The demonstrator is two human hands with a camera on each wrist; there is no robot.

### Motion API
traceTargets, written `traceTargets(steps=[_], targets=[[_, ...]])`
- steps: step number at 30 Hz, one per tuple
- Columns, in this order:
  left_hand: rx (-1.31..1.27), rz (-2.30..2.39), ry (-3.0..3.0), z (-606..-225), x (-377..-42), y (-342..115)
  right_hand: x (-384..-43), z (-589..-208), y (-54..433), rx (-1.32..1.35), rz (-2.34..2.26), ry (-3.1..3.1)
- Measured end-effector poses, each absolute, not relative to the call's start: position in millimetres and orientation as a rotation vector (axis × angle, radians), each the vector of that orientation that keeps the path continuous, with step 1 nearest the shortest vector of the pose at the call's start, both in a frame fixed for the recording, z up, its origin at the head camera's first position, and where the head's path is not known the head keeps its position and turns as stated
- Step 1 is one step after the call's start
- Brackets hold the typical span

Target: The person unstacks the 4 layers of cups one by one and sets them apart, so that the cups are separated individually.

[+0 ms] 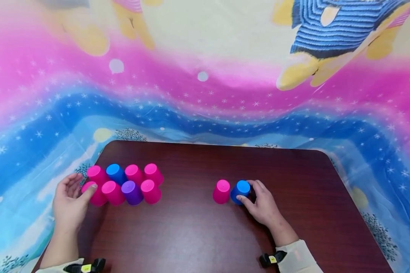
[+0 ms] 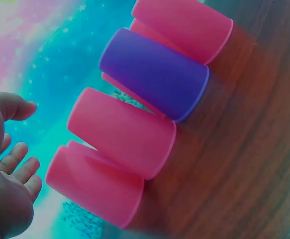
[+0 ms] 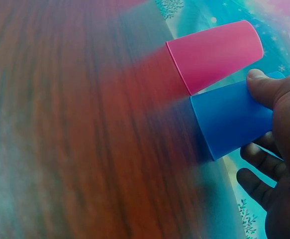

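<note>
Upside-down plastic cups stand on the table in two groups. My right hand (image 1: 263,203) grips a blue cup (image 1: 240,192) between thumb and fingers. That blue cup (image 3: 234,119) is upright on its rim beside a pink cup (image 1: 221,192), close to or touching it. At the left, two rows hold several pink cups (image 1: 151,192), a purple cup (image 1: 132,193) and another blue cup (image 1: 116,173). Beside the left end of these rows is my left hand (image 1: 70,203), fingers spread and loosely bent. In the left wrist view a gap shows between this hand and the nearest pink cup (image 2: 97,186).
The brown wooden table (image 1: 191,235) carries both cup groups, with bare wood between them. A printed cloth (image 1: 205,94) in pink and blue hangs behind the table and around its sides.
</note>
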State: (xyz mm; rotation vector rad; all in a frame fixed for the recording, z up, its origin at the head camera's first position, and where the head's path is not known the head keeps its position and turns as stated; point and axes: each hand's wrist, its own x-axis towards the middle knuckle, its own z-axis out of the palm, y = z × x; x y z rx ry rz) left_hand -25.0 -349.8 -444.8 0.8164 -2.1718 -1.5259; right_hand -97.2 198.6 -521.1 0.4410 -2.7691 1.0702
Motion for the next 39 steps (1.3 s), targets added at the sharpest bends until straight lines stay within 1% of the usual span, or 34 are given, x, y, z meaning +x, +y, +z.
traceTargets(steps=[7,12,17,22,39], targets=[[0.779,-1.498,-2.142,-431,-26,-342,-97,-522,199,0.436,1.063,-2.776],[0.678,-1.469,-2.152,-420,-26,-329,-97,-521,200,0.440,1.061,-2.776],[0.514,-1.443,-2.156,-413,-29,-309,-98,-521,201,0.445,1.062,-2.775],[0.407,-1.473,-2.160,-413,-34,-292,-98,-521,201,0.448,1.065,-2.780],[0.213,-1.672,-2.164,-422,-48,-246,-97,-519,201,0.455,1.076,-2.786]])
